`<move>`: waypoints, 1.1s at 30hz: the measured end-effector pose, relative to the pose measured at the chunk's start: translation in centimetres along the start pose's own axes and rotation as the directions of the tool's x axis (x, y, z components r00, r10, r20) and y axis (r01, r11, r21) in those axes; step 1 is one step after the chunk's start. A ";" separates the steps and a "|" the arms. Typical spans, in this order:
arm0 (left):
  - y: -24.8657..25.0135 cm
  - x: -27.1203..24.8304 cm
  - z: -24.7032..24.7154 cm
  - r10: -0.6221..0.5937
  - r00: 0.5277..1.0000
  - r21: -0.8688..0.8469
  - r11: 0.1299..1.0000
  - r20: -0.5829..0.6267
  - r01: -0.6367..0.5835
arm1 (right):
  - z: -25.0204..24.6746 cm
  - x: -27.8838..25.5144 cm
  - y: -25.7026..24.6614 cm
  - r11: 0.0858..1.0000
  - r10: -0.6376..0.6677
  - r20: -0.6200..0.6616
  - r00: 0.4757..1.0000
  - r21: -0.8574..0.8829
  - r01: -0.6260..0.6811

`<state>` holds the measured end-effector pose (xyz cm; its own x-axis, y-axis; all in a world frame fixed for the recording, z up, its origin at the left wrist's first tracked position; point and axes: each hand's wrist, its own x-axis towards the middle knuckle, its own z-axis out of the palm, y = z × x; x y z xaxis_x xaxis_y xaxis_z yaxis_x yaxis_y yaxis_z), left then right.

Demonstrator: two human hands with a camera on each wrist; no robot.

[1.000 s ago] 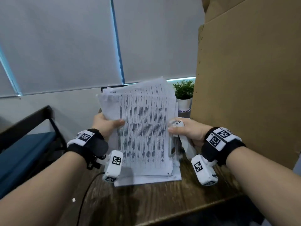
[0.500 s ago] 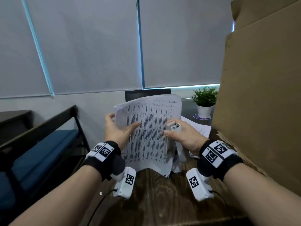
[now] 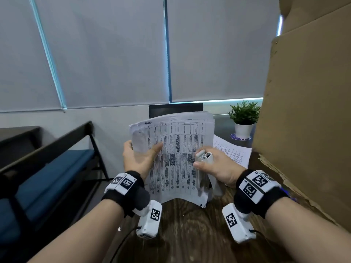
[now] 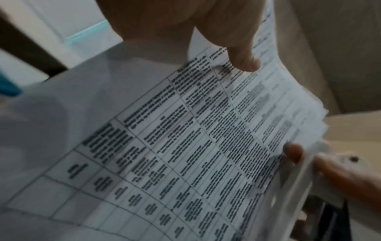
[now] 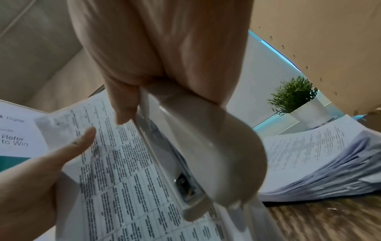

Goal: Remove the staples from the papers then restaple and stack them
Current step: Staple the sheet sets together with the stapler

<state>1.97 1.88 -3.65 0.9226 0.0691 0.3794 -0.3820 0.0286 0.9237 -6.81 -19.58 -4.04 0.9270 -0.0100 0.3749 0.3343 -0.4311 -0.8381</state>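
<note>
Left hand (image 3: 139,160) pinches paper sheaf (image 3: 176,156) upright, right hand (image 3: 214,168) clutches stapler (image 3: 204,156) plus sheaf edge; loose sheets may slip, misaligning the staple.

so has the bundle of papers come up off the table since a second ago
Yes. The papers were standing on sheets lying on the table a second ago; now both hands hold them up, with their curled bottom edge at or just above the bare wood.

Two hands: left hand (image 3: 138,160), right hand (image 3: 218,168); one held paper sheaf (image 3: 178,149); one stapler (image 3: 204,156); one paper stack (image 5: 321,163); one potted plant (image 3: 244,118); one cardboard sheet (image 3: 307,111)
</note>
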 end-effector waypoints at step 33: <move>-7.3 7.0 -2.7 -0.530 0.838 0.952 0.303 0.128 0.046 | 0.6 4.3 4.2 0.818 0.452 -0.116 0.884 -0.341 -0.463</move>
<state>11.07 4.85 -7.90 0.9827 -0.0846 -0.1646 -0.0226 -0.9375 0.3472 -1.29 -20.88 -6.15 0.9513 -0.3082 -0.0015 -0.2135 -0.6554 -0.7245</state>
